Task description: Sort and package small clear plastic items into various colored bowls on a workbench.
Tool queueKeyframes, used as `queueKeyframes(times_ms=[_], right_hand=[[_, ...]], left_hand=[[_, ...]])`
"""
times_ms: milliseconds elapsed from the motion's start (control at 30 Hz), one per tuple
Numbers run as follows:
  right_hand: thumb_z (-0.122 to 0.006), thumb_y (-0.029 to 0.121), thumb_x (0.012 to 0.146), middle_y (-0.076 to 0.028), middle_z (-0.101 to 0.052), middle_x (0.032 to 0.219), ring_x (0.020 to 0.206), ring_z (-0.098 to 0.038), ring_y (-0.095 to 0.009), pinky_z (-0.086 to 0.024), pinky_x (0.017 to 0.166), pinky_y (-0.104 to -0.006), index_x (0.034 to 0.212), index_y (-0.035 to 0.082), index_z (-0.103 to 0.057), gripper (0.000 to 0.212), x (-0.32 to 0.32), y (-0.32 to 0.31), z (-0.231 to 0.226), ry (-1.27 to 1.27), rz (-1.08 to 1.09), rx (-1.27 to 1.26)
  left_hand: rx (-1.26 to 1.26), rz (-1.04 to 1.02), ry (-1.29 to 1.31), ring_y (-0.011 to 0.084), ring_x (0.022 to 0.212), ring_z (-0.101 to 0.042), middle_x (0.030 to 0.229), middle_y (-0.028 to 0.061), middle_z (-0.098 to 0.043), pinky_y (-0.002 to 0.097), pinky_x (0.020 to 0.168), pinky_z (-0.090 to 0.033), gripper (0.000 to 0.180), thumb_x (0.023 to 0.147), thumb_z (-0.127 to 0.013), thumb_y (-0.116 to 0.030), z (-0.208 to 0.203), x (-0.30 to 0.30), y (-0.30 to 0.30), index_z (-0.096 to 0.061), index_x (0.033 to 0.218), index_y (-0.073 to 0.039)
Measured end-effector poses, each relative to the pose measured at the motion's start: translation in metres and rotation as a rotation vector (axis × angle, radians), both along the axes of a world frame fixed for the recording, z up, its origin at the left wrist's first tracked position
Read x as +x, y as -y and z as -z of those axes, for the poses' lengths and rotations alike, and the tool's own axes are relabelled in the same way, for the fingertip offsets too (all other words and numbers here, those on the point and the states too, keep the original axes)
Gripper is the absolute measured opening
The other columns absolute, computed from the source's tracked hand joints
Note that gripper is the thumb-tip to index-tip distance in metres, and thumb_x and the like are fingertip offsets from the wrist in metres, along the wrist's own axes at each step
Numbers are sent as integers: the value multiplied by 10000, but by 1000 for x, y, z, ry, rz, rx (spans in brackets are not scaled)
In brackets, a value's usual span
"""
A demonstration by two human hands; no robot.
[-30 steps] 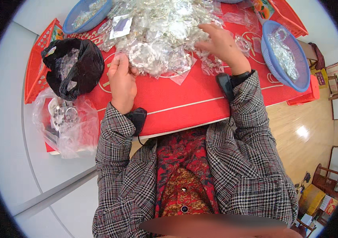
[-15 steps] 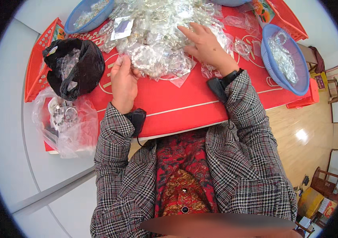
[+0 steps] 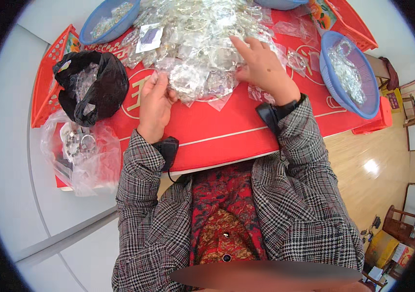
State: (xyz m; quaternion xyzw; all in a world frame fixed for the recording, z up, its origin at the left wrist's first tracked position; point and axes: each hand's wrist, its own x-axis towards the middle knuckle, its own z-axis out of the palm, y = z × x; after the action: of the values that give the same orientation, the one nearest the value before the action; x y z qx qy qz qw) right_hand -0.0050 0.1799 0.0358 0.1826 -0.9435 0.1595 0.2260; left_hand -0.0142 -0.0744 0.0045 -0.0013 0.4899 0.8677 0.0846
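Note:
A big heap of small clear plastic bags (image 3: 198,36) with silvery jewellery inside, some of it bracelet-like, covers the far middle of the table. At its near left edge, my left hand (image 3: 156,107) has thumb and fingers closed on the edge of a clear plastic bag (image 3: 186,82) with silvery pieces in it. My right hand (image 3: 270,70) hovers over the heap's right side, fingers spread and nothing held. A white packet with a dark grey patch (image 3: 149,38) lies on the heap's left part.
Blue baskets with silvery pieces stand at left (image 3: 93,36) and right (image 3: 325,73). A black plastic bag (image 3: 112,82) and a clear bag of bracelets (image 3: 103,165) sit at left. Red crates (image 3: 39,92) flank the red-covered table (image 3: 217,143). Wooden chairs stand on the floor at right.
My right hand has moved a little right and toward me, its fingers still spread. My left hand has shifted slightly right, and the front bags lie differently.

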Motion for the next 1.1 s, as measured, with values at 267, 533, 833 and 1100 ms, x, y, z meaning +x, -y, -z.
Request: queueKeyframes(times_ms=[267,533,833,1100], right_hand=[[-621,54,675,-193,-515,1080,877,-545,-361,-480,735,-400,1185,72,-453,537,-8,-23,4,154,183,69],[-545,46,817,-48,-602,909,784,-561,-133,-475,652,-269,1134,13,-485,324,-19,-22,-2,-6,-103,-1078],[-535,63,846,1,-588,894,730,-505,-42,-418,657,-186,1066,24,-538,223,-2,5,-2,494,-448,-1337],[-543,70,847,-15,-592,918,766,-522,-55,-440,696,-206,1062,30,-534,219,2,20,1,640,-520,-1492]], left_hand=[[-57,38,-22,64,550,-479,711,-26,-522,200,497,-397,85,886,-514,-186,1,0,0,-519,875,-103],[-87,70,-10,66,524,-472,681,-31,-515,198,488,-388,95,889,-509,-184,-6,4,-6,-528,856,-97],[-123,172,-75,59,541,-476,683,-26,-514,200,498,-387,114,888,-514,-185,-1,3,-5,-533,850,-79],[-431,-27,-334,64,645,-490,774,-3,-533,201,572,-427,237,841,-583,-152,-14,18,-20,-523,1024,-14]])
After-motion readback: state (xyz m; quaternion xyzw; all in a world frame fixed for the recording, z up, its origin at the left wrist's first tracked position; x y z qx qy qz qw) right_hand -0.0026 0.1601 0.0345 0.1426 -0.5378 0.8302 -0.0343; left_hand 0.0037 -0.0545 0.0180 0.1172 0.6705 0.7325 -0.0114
